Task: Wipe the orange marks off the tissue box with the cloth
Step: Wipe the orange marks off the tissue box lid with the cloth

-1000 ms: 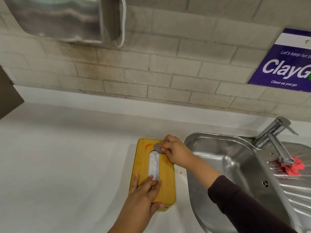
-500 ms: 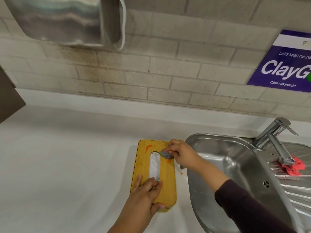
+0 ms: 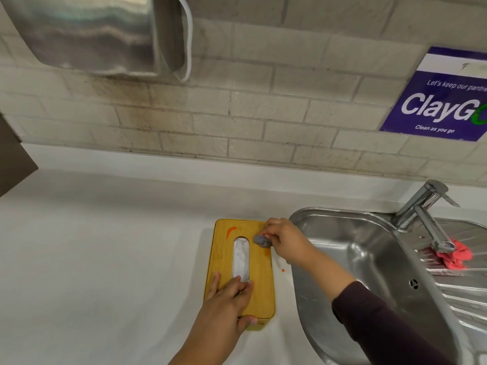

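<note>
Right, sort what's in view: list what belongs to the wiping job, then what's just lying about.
In the job: tissue box, orange mark on its lid, grey cloth, right hand pinching it, left hand pressing the box.
Lying about: sink, tap, pink rag by the tap, purple sign.

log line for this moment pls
left hand: presses box | right hand: pinches cloth on box | orange mark: unwiped at far left corner

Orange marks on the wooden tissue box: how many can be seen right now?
2. One curved streak near the tissue box's far left corner, one fainter smear at the right edge just beside the grey cloth. The cloth and right hand may hide more.
</note>
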A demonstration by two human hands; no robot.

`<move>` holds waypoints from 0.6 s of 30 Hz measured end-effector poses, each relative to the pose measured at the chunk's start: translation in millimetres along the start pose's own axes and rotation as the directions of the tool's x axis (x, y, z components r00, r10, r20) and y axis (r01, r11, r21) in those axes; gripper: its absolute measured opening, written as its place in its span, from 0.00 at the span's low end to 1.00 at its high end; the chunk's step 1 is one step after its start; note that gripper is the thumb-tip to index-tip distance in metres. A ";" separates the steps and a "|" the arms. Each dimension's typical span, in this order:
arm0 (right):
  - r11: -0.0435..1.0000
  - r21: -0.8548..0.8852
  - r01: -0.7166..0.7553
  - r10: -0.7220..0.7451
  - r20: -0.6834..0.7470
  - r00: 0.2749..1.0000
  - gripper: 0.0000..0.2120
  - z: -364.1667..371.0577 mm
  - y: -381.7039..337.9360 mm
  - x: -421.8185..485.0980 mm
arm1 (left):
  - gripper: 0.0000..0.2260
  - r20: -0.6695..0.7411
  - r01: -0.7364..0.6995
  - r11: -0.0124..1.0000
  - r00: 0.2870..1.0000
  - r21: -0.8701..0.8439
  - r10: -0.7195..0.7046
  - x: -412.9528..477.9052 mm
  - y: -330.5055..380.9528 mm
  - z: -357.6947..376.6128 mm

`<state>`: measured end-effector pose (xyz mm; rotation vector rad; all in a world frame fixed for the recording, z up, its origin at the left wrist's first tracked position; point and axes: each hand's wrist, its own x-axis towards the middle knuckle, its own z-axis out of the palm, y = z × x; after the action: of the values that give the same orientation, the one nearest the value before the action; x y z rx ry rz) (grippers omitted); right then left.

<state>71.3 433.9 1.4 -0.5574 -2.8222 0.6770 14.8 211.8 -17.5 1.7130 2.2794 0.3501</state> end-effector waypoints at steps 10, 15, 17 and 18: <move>0.998 0.021 0.065 -0.066 0.068 0.995 0.14 3.7 3.9 -27.0 | 0.29 0.006 0.039 0.999 0.999 -0.004 -0.039 1.8 2.7 2.6; 1.000 -0.015 0.006 -0.006 0.013 1.000 0.16 -1.3 1.3 -5.9 | 0.28 -0.013 0.020 0.999 1.000 0.046 -0.019 0.8 2.0 3.2; 0.999 -0.048 0.003 -0.004 -0.013 1.000 0.16 0.5 0.0 -9.9 | 0.29 -0.003 0.022 0.999 1.000 0.049 -0.022 1.2 3.8 1.6; 0.999 -0.046 0.010 -0.010 -0.001 1.000 0.16 0.6 -0.6 -15.0 | 0.29 -0.003 0.025 0.998 1.000 0.049 -0.025 1.2 3.5 1.8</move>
<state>84.6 427.2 -0.2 -0.5505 -2.8439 0.6106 18.3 214.0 -18.0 1.7069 2.3271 0.2932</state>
